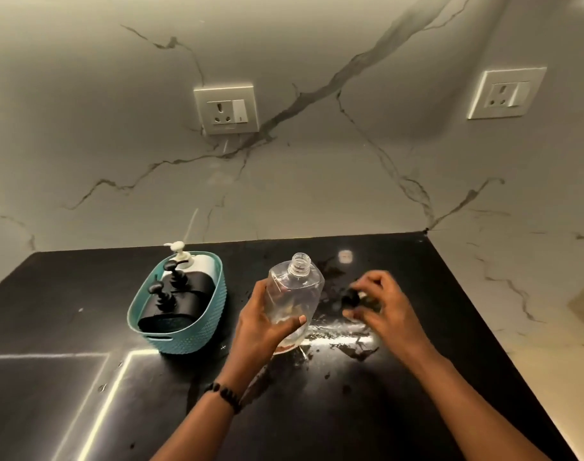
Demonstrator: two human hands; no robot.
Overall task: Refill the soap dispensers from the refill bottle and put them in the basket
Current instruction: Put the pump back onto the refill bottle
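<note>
My left hand (262, 322) grips a clear, nearly empty refill bottle (295, 287), tilted away from me with its threaded mouth uncapped. To its right, my right hand (380, 302) pinches a small black cap (350, 298) just above the black counter. A teal basket (184, 309) stands left of the bottle. It holds two black pump dispensers (180, 302) and a white pump dispenser (199, 262) at its far end.
The black counter (84, 377) is wet and glossy around the bottle, with spilled liquid (347, 337) under my right hand. A marble wall with two sockets (227, 108) rises behind. The counter's right edge (483, 327) runs diagonally beside my right arm.
</note>
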